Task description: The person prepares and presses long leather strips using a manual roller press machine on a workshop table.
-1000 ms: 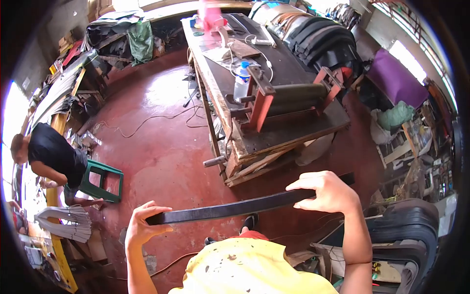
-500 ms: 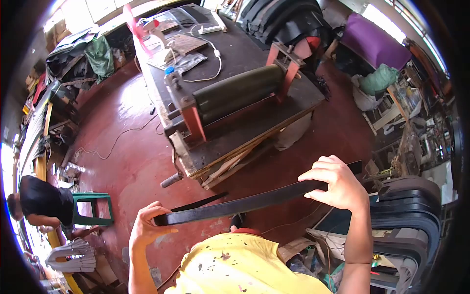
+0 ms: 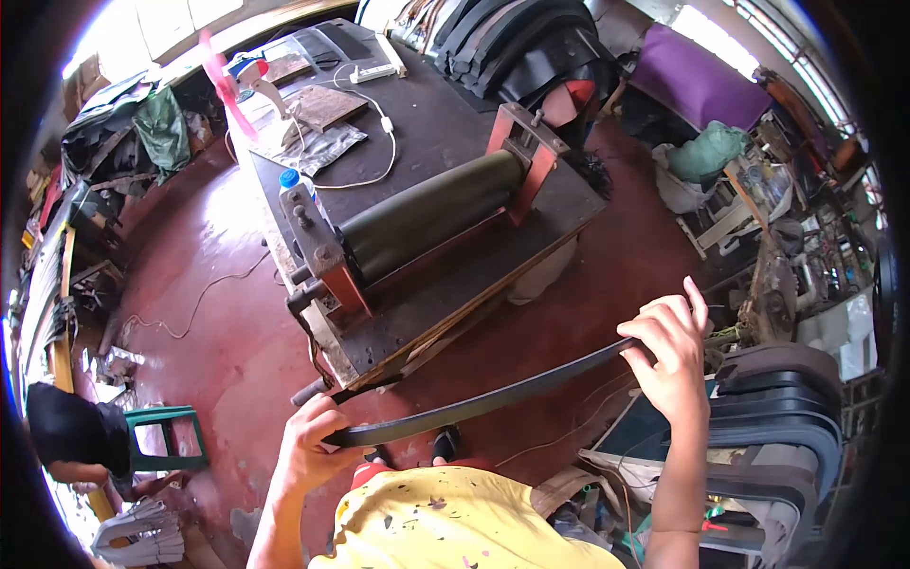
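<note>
A long black strip (image 3: 493,400) hangs in a shallow curve in front of the yellow shirt. My left hand (image 3: 313,441) is closed round its left end, and a darker end piece sticks out beyond the fingers. At the right end, my right hand (image 3: 666,351) pinches the strip between thumb and fingers, with one finger raised. Beyond the strip stands a roller machine with a dark green roller (image 3: 431,213) between red side frames (image 3: 343,284), on a dark-topped table (image 3: 379,353). Neither hand touches the machine.
A person in black (image 3: 76,431) is by a green stool (image 3: 166,438) at the left. Stacked dark strips (image 3: 777,408) lie at the right. A pink fan (image 3: 227,85), a white cable (image 3: 391,152) and a blue-capped bottle (image 3: 289,180) are on the table. A purple roll (image 3: 700,78) is behind.
The view has shifted, and the table and machine appear further left and nearer. My right hand has raised a finger and sits at the strip's end. The strip sags more.
</note>
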Available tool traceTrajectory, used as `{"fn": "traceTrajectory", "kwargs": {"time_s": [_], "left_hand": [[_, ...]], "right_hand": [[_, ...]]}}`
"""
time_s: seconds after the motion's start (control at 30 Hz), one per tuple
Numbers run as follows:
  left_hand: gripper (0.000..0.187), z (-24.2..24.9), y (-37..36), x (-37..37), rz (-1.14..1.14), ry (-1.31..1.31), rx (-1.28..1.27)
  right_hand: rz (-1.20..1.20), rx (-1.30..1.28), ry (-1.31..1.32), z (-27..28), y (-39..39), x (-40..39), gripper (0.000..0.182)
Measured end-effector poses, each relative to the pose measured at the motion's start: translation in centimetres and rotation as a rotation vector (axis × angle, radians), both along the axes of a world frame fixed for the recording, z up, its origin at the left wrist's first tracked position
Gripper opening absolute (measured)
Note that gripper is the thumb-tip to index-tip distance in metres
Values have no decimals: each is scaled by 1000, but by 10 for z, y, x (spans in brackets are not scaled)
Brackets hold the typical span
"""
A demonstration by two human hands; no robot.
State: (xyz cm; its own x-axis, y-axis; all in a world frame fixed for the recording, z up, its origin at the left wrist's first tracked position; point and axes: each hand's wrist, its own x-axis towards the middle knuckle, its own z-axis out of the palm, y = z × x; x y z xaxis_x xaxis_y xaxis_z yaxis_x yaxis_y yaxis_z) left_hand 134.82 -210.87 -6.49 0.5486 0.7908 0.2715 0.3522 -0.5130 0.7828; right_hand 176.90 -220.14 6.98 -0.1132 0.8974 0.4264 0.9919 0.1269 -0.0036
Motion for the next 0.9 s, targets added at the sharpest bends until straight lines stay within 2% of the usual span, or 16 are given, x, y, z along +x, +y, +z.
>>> {"fn": "traceTrajectory", "kwargs": {"time_s": [0.13, 0.2, 0.33, 0.37, 0.4, 0.53, 0.6, 0.63, 0.67, 0.7, 0.77, 0.8, 0.83, 0.87, 0.9], "left_hand": [[35, 3, 13, -13, -45, 23, 111], [35, -2, 22, -25, -74, 10, 116], [36, -4, 39, -43, -173, -51, 67], [38, -1, 41, -44, -163, -85, -5], [41, 0, 45, -46, -154, -117, -77], [41, -10, 62, -58, -263, -161, -84], [36, 1, 68, -57, -370, -217, -172], [36, 4, 68, -54, -391, -272, -213], [35, 2, 69, -48, -419, -308, -231], [36, -1, 67, -40, -398, -296, -190], [38, 5, 64, -20, -393, -268, -144], [39, 11, 64, -12, -409, -245, -141], [41, 21, 68, -5, -467, -185, -111], [42, 37, 80, -1, -540, -99, 123], [42, 54, 96, -1, -482, -88, 246]], "right_hand": [[-31, 107, -49, 2, 3, -22, 28], [-61, 206, -70, 7, 6, -39, 27], [-132, 212, -169, 24, 11, -73, 31], [-162, 167, -184, 28, 9, -79, 40], [-170, 165, -197, 33, 11, -88, 40], [-302, 97, -306, 49, 9, -118, 58], [-433, 312, -329, 45, 11, -137, 71], [-445, 522, -105, 29, 12, -138, 79], [-531, 674, 113, 13, 16, -153, 77], [-552, 695, 121, -5, 19, -173, 77], [-233, 476, 1343, -39, 26, -221, 74], [9, 302, 1919, -49, 32, -240, 73], [41, 316, 1905, -52, 40, -258, 69], [74, 336, 1889, -53, 44, -268, 66], [78, 380, 1894, -51, 43, -266, 66]]}}
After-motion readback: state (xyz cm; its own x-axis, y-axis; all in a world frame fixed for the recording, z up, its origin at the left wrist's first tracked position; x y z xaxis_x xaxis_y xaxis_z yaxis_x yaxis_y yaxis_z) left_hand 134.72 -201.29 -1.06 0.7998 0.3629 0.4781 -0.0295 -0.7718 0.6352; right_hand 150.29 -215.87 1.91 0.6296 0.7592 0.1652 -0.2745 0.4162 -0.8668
